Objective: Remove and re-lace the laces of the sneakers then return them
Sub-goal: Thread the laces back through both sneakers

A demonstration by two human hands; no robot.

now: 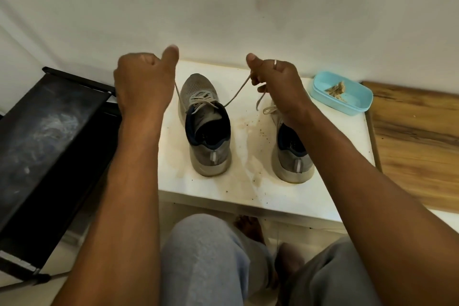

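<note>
At the centre of the frame, the sneaker (205, 122) stands on the white table (248, 189), its lace (236, 94) drawn up and outward. The left hand (144, 79) and right hand (275, 82) each close around one end. This looks like pulling the crossings even; next, I judge, comes tying or drawing the ends out of the eyelets.

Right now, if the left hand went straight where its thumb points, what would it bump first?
Probably the white wall; nothing shows between it and the left hand, though depth is unclear.

Grey mesh-cloth sneakers (204, 117), stained smooth white table (248, 189), glossy blue plastic tub (347, 104).
</note>
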